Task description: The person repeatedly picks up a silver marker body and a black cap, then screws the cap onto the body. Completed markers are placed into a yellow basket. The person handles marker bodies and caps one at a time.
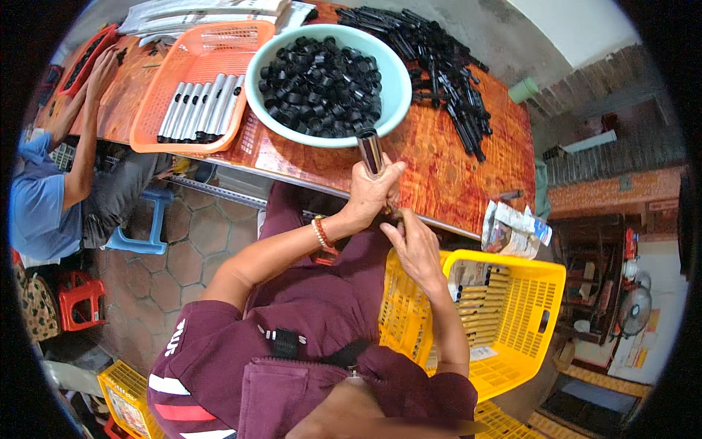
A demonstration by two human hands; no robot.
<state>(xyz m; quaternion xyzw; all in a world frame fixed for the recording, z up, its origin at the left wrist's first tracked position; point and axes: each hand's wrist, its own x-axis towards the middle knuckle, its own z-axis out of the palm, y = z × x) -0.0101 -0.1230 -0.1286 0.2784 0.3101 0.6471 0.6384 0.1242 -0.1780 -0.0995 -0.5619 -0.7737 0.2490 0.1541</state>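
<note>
Dark metal cylindrical tube (pixel 371 151) stands upright, gripped by left hand (pixel 369 192); right hand (pixel 414 245) pinches its lower end, near pale blue bowl (pixel 395 88) of black plastic caps (pixel 319 85).

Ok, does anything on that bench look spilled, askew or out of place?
Mostly orderly. The black rods lie in a loose heap straight on the table, not in a basket, and a crumpled packet overhangs the table's near edge.

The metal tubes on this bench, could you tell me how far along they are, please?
Done: finished-looking tubes lie in the orange basket. In hand: the left hand grips one tube, right hand at its lower end. Left: black caps fill the bowl.
</note>
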